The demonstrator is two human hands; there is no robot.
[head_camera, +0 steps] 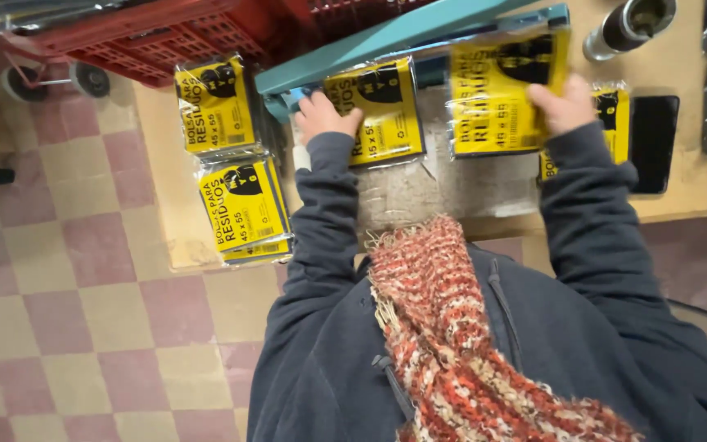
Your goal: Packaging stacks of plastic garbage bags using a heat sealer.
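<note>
Yellow packets of folded bags in clear wrap are being handled at the top centre of the frame. One yellow packet [385,110] is gripped at its lower left corner by the left hand [323,115], fingers curled over its edge; it lies partly under a teal bar [386,37] that runs diagonally across the top. A second, larger packet [505,90] is grasped at its right edge by the right hand [565,106] and is held tilted just above the surface [169,164]. A further yellow packet [615,123] is seen partly hidden behind the right hand and sleeve. Two small stacks of the same packets are laid at the left end of the surface: an upper stack [216,105] and a lower stack [245,209], just beside each other. A black phone [655,143] lies flat at the right, near a metal cylinder [628,26]. A red crate [165,37] is seen at upper left, above a checkered floor [83,311]. A knitted red scarf [452,327] hangs in the foreground.
</note>
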